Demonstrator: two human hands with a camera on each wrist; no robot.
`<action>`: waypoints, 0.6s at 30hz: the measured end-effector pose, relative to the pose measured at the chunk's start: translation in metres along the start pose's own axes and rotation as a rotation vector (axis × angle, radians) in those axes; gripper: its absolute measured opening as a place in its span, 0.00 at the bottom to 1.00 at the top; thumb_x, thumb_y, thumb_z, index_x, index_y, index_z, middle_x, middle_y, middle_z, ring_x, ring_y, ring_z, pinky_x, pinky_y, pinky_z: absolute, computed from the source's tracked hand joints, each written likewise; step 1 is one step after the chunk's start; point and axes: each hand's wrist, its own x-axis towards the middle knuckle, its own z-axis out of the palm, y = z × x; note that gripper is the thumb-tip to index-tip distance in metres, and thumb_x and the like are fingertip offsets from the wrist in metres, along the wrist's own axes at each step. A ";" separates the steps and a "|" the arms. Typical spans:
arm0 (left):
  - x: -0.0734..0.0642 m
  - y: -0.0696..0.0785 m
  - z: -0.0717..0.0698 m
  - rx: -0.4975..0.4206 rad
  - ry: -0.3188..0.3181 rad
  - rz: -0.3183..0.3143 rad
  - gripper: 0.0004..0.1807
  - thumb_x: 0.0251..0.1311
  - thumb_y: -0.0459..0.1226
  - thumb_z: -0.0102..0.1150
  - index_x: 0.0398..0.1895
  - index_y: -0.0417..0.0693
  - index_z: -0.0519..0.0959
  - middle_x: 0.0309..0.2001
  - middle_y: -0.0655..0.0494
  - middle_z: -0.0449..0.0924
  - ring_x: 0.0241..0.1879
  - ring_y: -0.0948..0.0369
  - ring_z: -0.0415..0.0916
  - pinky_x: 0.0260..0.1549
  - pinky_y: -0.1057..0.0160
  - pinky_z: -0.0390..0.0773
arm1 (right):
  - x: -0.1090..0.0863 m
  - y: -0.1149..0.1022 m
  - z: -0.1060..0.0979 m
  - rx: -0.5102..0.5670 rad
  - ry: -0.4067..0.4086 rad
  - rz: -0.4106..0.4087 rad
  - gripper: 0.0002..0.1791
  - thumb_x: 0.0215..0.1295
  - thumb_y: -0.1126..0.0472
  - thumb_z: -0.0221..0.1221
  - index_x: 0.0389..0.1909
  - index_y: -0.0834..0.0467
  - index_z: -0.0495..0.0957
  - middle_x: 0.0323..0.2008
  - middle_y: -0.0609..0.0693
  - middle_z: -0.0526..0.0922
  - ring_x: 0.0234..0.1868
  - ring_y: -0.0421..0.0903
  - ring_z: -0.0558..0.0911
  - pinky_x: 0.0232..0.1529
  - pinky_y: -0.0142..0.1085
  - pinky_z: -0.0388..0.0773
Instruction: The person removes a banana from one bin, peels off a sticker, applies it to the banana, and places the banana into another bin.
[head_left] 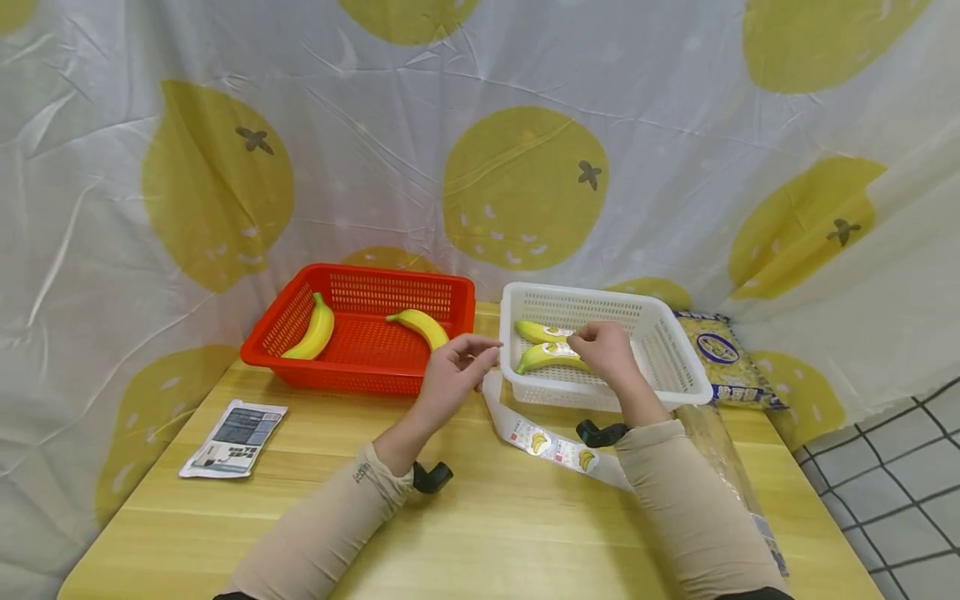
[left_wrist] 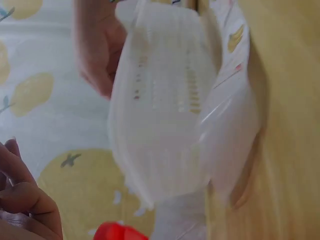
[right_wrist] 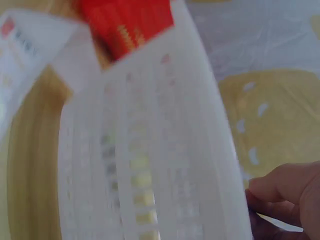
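On my head view, the label strip below centre shows banana pictures and red marks; its lettering is too small for me to read. Round banana labels sit on two bananas in the white basket, right of centre. The bag at right has an unreadable blue oval logo, the packet at lower left blurred print. My left hand, mid-frame, has an empty, relaxed grip, fingers loosely bent. My right hand bends over the labelled bananas, fingertips together; I can't tell whether that grip holds anything.
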 end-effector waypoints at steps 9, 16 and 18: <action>0.022 0.039 -0.090 0.075 0.194 -0.002 0.12 0.68 0.42 0.67 0.49 0.46 0.85 0.38 0.56 0.85 0.25 0.63 0.73 0.25 0.68 0.77 | -0.025 -0.036 0.048 0.078 0.116 -0.113 0.08 0.67 0.59 0.63 0.38 0.59 0.87 0.32 0.52 0.87 0.31 0.48 0.79 0.32 0.37 0.76; 0.049 0.063 -0.160 0.116 0.293 -0.056 0.11 0.68 0.42 0.67 0.50 0.50 0.85 0.36 0.63 0.86 0.24 0.64 0.71 0.25 0.70 0.74 | -0.041 -0.054 0.076 0.082 0.232 -0.309 0.04 0.66 0.64 0.64 0.35 0.58 0.87 0.29 0.50 0.86 0.23 0.43 0.73 0.24 0.33 0.69; 0.058 0.067 -0.176 0.149 0.308 -0.076 0.12 0.69 0.42 0.66 0.51 0.48 0.85 0.35 0.66 0.86 0.23 0.65 0.71 0.25 0.71 0.74 | -0.046 -0.060 0.084 0.072 0.273 -0.429 0.03 0.65 0.66 0.65 0.34 0.59 0.87 0.30 0.51 0.86 0.22 0.43 0.73 0.24 0.32 0.69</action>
